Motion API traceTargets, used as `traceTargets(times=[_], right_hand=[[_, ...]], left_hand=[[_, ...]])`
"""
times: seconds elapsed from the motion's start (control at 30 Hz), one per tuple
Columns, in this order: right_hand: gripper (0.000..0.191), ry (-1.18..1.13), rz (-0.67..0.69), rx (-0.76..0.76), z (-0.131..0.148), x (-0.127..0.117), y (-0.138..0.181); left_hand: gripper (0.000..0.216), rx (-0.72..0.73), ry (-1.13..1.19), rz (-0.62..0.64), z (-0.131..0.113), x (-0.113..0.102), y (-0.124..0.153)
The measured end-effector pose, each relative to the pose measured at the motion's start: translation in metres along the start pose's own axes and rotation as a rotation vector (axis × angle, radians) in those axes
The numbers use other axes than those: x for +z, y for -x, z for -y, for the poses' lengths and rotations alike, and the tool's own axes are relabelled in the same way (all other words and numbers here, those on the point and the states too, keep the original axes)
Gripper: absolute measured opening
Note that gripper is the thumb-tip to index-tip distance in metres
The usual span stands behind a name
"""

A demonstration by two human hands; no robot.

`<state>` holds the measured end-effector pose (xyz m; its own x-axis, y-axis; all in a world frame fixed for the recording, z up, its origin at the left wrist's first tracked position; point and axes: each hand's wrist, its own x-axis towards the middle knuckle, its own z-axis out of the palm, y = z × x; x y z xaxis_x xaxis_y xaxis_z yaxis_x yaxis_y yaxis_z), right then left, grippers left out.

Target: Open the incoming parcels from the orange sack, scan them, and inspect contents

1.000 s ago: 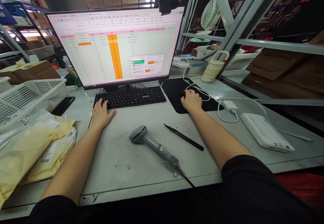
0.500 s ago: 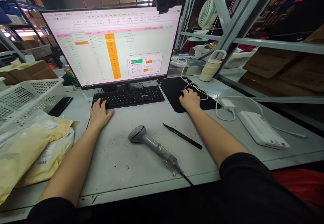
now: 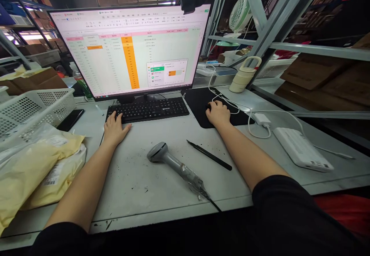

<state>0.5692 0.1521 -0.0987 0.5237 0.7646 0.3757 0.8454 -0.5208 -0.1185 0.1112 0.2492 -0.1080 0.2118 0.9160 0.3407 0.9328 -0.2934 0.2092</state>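
My left hand [image 3: 115,128] lies with fingers spread at the left end of the black keyboard [image 3: 150,110], fingertips on its keys and thumb resting toward the desk. My right hand [image 3: 219,113] is curled over a dark computer mouse [image 3: 208,106], mostly hidden beneath it, on the black mouse pad [image 3: 196,111]. Behind the keyboard the monitor [image 3: 104,63] shows a spreadsheet with an orange column and a small chat window at lower right. Between my forearms lie a grey barcode scanner [image 3: 173,163] and a slim black craft knife [image 3: 209,155].
White baskets [image 3: 54,103], a black phone [image 3: 71,120] and yellow parcels [image 3: 37,163] are at left. On the right are a white power bank [image 3: 302,148], looped white cables, a cream bottle [image 3: 242,76] and metal shelf posts [image 3: 277,21]. A green fan [image 3: 240,13] stands behind.
The chat window's content has changed, showing one orange picture instead of two, and one cell in the orange column is now lighter. Both hands stay in place; the view shifts slightly.
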Motion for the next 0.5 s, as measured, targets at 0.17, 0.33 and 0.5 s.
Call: traceTargets(times=[0.17, 0.33, 0.5], right_hand=[[0.048, -0.012, 0.021, 0.007, 0.0012, -0.0015, 0.0001], [0.048, -0.018, 0.006, -0.002, 0.0009, -0.0011, 0.0019], [0.055, -0.034, 0.007, -0.002, -0.0004, 0.0022, -0.0004]], left_hand=[[0.077, 0.008, 0.019, -0.042, 0.0041, 0.0035, -0.0018], [0.079, -0.021, 0.146, -0.107, 0.0071, 0.0034, -0.0067], [0.084, -0.135, 0.191, -0.078, 0.0024, -0.0006, -0.0096]])
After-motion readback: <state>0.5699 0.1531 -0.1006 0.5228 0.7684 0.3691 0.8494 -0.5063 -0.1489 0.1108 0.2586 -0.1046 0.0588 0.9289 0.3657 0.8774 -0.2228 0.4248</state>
